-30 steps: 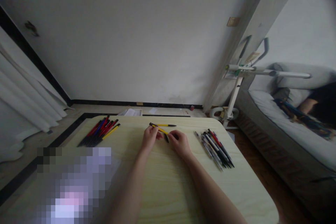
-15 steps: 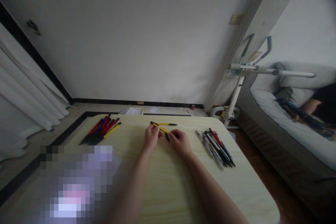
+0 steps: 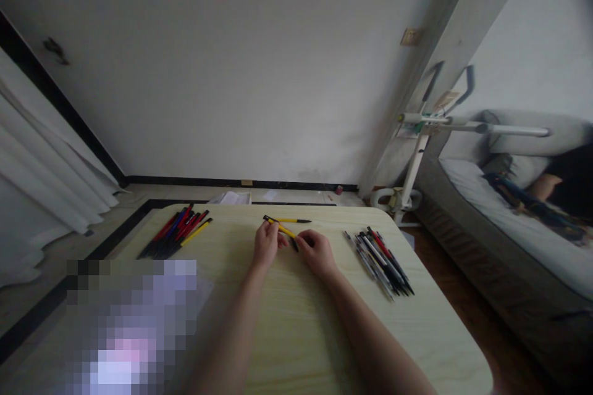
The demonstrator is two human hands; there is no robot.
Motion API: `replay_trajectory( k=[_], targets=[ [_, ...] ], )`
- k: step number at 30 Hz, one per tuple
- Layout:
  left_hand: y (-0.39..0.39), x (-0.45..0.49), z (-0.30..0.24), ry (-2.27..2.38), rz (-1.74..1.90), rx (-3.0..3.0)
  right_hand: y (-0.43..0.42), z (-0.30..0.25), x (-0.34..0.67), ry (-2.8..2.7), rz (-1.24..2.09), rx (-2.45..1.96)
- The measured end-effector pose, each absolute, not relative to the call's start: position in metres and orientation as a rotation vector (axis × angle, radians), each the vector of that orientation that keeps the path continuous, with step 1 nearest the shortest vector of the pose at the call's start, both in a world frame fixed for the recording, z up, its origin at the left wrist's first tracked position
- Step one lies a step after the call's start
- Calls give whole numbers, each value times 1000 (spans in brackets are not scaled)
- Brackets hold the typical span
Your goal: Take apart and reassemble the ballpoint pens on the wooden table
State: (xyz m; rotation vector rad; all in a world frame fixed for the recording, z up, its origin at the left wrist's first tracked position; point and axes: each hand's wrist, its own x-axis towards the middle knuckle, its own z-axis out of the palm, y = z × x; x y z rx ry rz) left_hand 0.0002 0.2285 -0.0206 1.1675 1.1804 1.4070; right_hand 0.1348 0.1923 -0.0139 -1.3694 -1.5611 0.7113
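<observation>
My left hand (image 3: 265,243) and my right hand (image 3: 315,251) meet at the far middle of a pale wooden table (image 3: 296,333). Both are closed on one yellow pen with black ends (image 3: 283,229), held slanted between them. A second yellow pen (image 3: 291,220) lies flat on the table just beyond my fingers. To the left lies a pile of red, blue and yellow pens (image 3: 178,229). To the right lies a pile of black, grey and red pens (image 3: 380,258).
A blurred-out patch (image 3: 132,327) covers the near left of the table. Beyond the table are a white wall, papers on the floor (image 3: 230,198), and curtains (image 3: 50,185) at left. A white exercise machine (image 3: 417,154) and a grey sofa (image 3: 519,228) with a person lying on it stand at right.
Nothing has visibly changed except a slight shift of the camera; both hands stay on the yellow pen.
</observation>
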Motion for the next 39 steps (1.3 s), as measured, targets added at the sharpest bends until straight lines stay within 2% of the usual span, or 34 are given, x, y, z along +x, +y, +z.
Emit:
replay_trajectory(
  k=[39],
  targets=[
    [229,-2,-16,1141,1356,1098,192,-13,134,-1554,704,-1372]
  ],
)
